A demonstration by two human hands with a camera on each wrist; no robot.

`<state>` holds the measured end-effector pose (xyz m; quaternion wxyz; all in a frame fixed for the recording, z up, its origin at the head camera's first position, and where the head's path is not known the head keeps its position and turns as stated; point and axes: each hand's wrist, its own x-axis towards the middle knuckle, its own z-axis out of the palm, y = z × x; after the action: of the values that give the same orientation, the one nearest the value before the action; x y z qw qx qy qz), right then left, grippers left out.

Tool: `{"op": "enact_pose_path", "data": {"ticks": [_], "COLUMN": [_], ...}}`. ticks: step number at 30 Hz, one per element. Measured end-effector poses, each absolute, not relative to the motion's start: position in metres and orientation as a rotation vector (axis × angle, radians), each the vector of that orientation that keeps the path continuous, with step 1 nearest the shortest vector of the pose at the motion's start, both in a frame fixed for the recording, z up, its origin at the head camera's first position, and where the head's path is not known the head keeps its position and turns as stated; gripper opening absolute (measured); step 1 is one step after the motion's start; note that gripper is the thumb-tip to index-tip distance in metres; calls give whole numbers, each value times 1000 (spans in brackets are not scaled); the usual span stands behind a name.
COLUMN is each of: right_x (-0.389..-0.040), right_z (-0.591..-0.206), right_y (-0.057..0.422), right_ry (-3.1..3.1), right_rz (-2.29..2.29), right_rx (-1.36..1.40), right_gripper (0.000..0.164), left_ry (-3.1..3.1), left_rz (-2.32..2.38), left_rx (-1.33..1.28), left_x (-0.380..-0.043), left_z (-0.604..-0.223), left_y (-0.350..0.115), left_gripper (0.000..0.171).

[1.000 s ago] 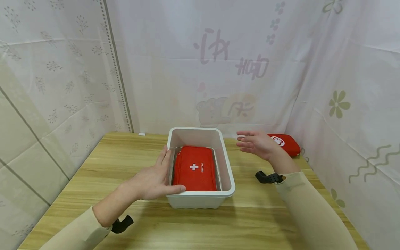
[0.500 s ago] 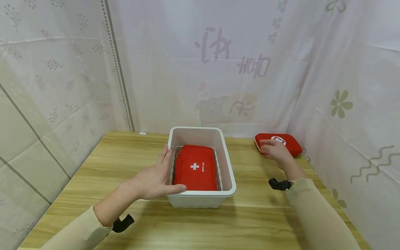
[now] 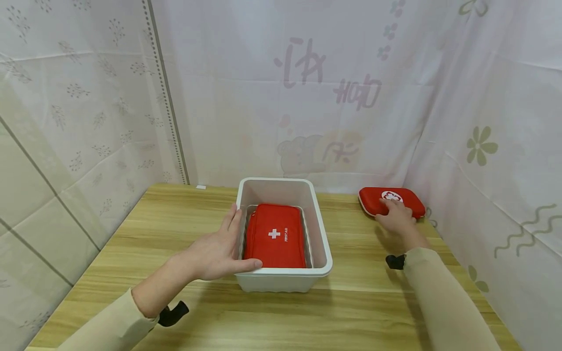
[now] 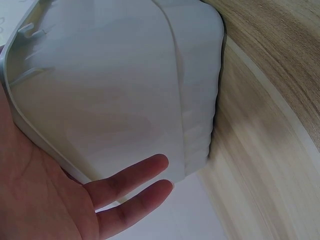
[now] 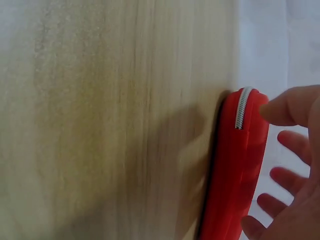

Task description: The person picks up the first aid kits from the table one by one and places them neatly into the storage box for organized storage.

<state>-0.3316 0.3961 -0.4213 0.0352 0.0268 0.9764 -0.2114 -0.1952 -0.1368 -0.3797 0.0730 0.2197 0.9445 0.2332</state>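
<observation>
A white plastic bin (image 3: 281, 282) stands mid-table. Inside it lies a red first aid pouch (image 3: 275, 243) with a white cross. My left hand (image 3: 215, 251) rests on the bin's left rim, its thumb stretched over the front corner. In the left wrist view, two fairly straight fingers (image 4: 135, 180) lie by the outer wall. At the back right is a red zippered case (image 3: 372, 196) with a round white emblem, closed. My right hand (image 3: 397, 219) is over its front edge. The right wrist view shows the thumb (image 5: 290, 106) at the zip end (image 5: 243, 107) and the other fingers spread.
The wooden table (image 3: 175, 214) carries a small white piece (image 3: 200, 187) at its back left edge. Patterned white curtains (image 3: 232, 97) enclose the back and both sides. The red case sits close to the back and right curtains.
My right hand has moved right and slightly down from beside the bin to the red case, its fingers now over the case's front. The left hand and the bin have stayed in place.
</observation>
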Motion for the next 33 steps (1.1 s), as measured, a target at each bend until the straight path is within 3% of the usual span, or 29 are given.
{"op": "enact_pose_path", "data": {"ticks": [12,33], "right_x": [-338,-302], "right_z": [-422,-426], "right_y": [370,353], "right_ry": [2939,3010], "right_rz": [-429,-380], "right_rx": [46,-59], "right_gripper": [99,85], "left_ry": [2832,2821], "left_rz": [696,727], "left_rx": [664,650], "left_x": [-196,-194], "left_z": [-382,-381], "left_y": [-137,-139], "left_gripper": [138,139]}}
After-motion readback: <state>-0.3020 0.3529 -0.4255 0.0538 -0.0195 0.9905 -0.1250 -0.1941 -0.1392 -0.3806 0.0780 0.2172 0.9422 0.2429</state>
